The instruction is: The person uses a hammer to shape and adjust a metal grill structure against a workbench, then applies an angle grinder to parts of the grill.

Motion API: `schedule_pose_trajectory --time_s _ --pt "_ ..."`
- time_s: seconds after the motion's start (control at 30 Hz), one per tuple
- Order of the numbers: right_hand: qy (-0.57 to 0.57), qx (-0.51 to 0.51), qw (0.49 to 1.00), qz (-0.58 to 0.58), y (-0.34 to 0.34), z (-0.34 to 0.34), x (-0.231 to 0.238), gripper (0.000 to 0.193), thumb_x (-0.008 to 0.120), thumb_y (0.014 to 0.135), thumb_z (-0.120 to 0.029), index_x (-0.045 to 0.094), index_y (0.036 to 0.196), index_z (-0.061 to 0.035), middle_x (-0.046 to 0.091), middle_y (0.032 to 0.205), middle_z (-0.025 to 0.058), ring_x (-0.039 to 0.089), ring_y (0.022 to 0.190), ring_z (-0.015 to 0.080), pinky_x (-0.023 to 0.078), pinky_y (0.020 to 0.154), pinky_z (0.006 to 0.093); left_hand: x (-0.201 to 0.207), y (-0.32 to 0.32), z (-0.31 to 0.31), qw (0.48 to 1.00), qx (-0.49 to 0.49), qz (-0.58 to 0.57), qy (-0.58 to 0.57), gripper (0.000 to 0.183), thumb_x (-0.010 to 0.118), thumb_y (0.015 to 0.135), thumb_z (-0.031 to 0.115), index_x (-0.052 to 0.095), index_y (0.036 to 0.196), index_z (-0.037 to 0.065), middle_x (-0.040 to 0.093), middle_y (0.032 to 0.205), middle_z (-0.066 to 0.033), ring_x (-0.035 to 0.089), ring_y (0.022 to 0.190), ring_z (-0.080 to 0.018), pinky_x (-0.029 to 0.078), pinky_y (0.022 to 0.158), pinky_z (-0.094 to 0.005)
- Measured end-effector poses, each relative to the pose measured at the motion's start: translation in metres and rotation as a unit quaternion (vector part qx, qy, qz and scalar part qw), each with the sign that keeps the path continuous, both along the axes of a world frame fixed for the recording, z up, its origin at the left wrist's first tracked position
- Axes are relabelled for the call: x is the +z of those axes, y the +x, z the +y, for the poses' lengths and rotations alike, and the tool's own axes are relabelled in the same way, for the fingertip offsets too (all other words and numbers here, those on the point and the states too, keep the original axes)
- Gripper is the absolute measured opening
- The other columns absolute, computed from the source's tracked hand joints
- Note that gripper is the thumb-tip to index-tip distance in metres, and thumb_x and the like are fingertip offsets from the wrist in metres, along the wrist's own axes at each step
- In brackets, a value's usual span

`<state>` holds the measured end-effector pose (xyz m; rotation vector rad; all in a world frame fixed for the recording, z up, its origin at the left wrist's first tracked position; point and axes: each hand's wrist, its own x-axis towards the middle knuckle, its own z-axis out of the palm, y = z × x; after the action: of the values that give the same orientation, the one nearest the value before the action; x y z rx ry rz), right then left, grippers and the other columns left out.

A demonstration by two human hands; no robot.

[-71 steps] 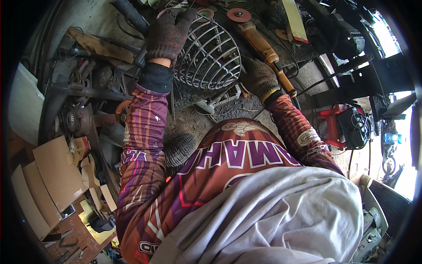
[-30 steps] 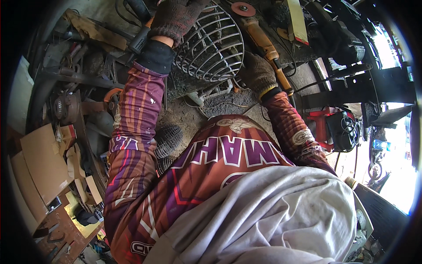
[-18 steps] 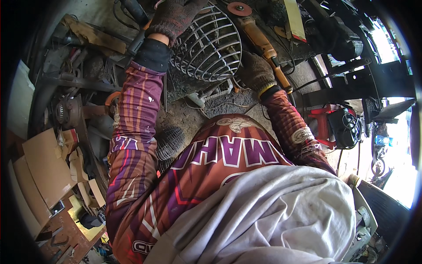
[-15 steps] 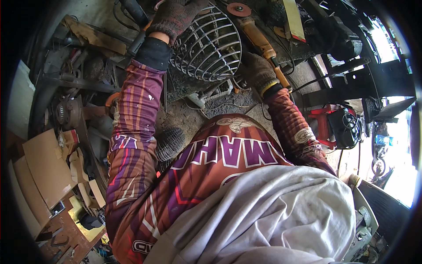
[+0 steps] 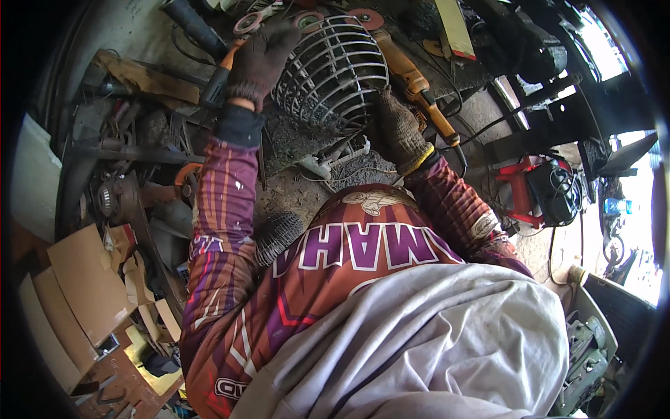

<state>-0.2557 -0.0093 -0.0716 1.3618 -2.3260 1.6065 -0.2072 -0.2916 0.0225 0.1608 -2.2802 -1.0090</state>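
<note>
My right hand (image 5: pixel 403 129) looks closed on the lower right edge of the metal basket (image 5: pixel 338 64), thumb side up against the bars; my left hand (image 5: pixel 262 64) lies against its upper left side, but its fingertips are hidden, so I cannot tell whether they are wrapped round a bar or only resting there. The basket sits between my two gloves, over the dark, grimy slab (image 5: pixel 273 145) in front of me.

To hold it well, I judge, I should press evenly from both sides, so that the curved frame does not rock; keep my fingers clear of any rough bar ends; and mind my right knuckles, since the orange grinder (image 5: pixel 412 77) lies just beside that edge.

The basket is bowl-shaped and open-barred; long curving bars cross rounder ones, leaving wide gaps; the metal is silvery grey, brighter toward the right, duller low on the left.
</note>
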Motion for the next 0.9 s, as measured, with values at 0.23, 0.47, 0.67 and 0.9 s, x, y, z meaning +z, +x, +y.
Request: schedule_pose_trajectory --time_s 0.23,0.47,0.67,0.9 --pt "-0.185 0.142 0.813 -0.534 0.002 -0.011 -0.002 0.047 0.037 0.105 -0.041 0.044 0.139 -0.0095 0.058 0.132 0.0099 0.056 0.12 0.0256 0.042 0.103 0.0468 -0.042 0.029 -0.016 0.986 0.029 -0.138 0.092 0.06 0.065 0.092 0.05 0.059 0.13 0.004 0.065 0.126 -0.0133 0.06 0.118 -0.0262 0.048 0.098 -0.0372" --pt "-0.336 0.264 0.556 -0.713 0.016 0.009 0.009 0.067 0.041 0.099 -0.059 0.038 0.146 -0.0111 0.051 0.142 0.0107 0.049 0.129 0.0316 0.035 0.109 0.0567 0.011 0.014 0.0 0.984 -0.101 -0.102 0.107 0.037 0.065 0.096 0.026 0.063 0.125 0.003 0.068 0.119 -0.0065 0.061 0.109 -0.016 0.045 0.098 -0.0303" --pt "-0.184 0.3 0.665 -0.659 0.051 0.021 0.016 0.058 0.058 0.098 -0.036 0.041 0.144 -0.0069 0.053 0.138 0.015 0.054 0.124 0.0323 0.044 0.104 0.0531 0.034 0.013 0.003 0.968 -0.095 -0.227 0.039 0.05 0.071 0.09 0.035 0.063 0.126 0.001 0.069 0.118 -0.0091 0.062 0.107 -0.0169 0.046 0.096 -0.0295" --pt "-0.109 0.294 0.698 -0.644 0.07 0.021 -0.005 0.053 0.062 0.096 -0.026 0.044 0.141 -0.0035 0.057 0.132 0.0161 0.058 0.12 0.031 0.048 0.101 0.049 0.016 0.015 -0.001 0.956 -0.125 -0.265 0.025 0.053 0.074 0.088 0.036 0.063 0.125 0.0 0.069 0.115 -0.0065 0.061 0.106 -0.0135 0.046 0.096 -0.0277"
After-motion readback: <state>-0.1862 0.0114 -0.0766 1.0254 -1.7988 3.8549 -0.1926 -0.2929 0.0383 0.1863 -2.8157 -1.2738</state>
